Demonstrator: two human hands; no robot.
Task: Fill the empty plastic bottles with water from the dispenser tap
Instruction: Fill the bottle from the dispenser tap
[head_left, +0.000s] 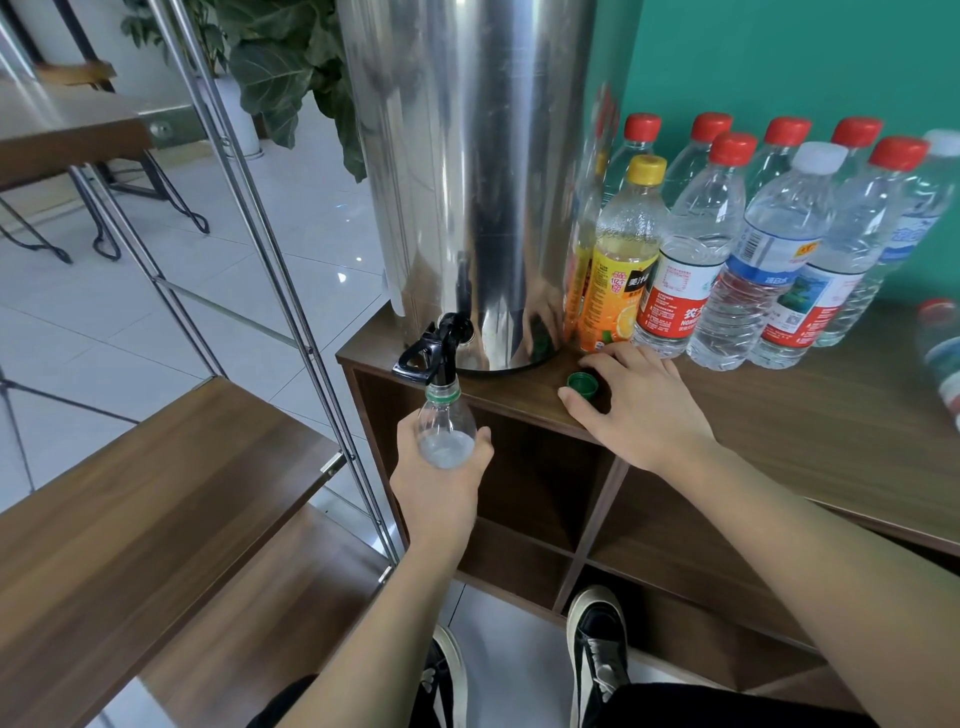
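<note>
A small clear plastic bottle (445, 427) with a green neck ring is held in the left hand (441, 483), whose fingers and thumb are curled round its body. The bottle is kept upright, its open mouth set right under the black tap (436, 345) of the steel dispenser (467, 171), in front of the near left corner of the wooden cabinet (779, 415). A little water is seen low in the bottle, just above the gripping fingers.

The right hand (636, 400) is laid on the cabinet top to the right of the tap, its fingers loosely bent and slightly spread. A green cap (582, 386) is seen on the cabinet top between thumb and forefinger; whether it is touched or pinched cannot be told.

Just right of the dispenser, an orange drink bottle (618, 260) with a yellow cap is stood close against the drum. Further right, a cluster of clear water bottles (769, 249) with red and white caps is ranged along the teal wall (779, 62), touching or nearly touching one another. A further bottle (943, 358) is cut off at the right edge.

To the left, wooden shelves on a metal-rod frame (249, 218) are seen, with a leafy plant (280, 62) on the far side of them. At the near edge, two dark shoes (597, 649) are visible on the tiled floor.
</note>
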